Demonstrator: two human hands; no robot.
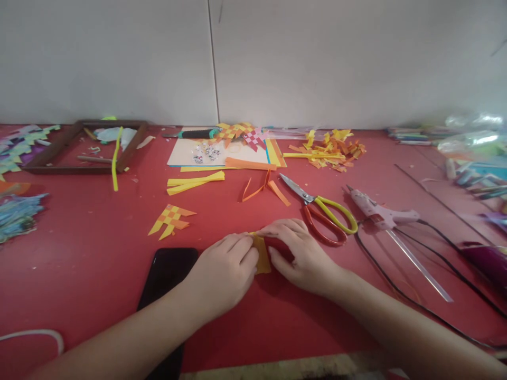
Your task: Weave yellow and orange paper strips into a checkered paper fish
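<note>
Head view: red desk (99,237); scissors (309,199) just beyond right hand (303,253), glue gun (378,212) farther right, phone (170,272) partly under left forearm (158,323), woven piece (171,218) beyond. Yellow paper (262,257) between hands: left fingers (244,252) curled onto it, can't tell if pinching; right fingertips (266,231) touch top edge, thumb spread.

The left hand (225,269) and right hand (303,256) partly hid yellow paper (262,257), the left forearm (154,327) part of a black phone (168,272). The left edge cut off a white cord (39,332) and blue strips (19,216).
</note>
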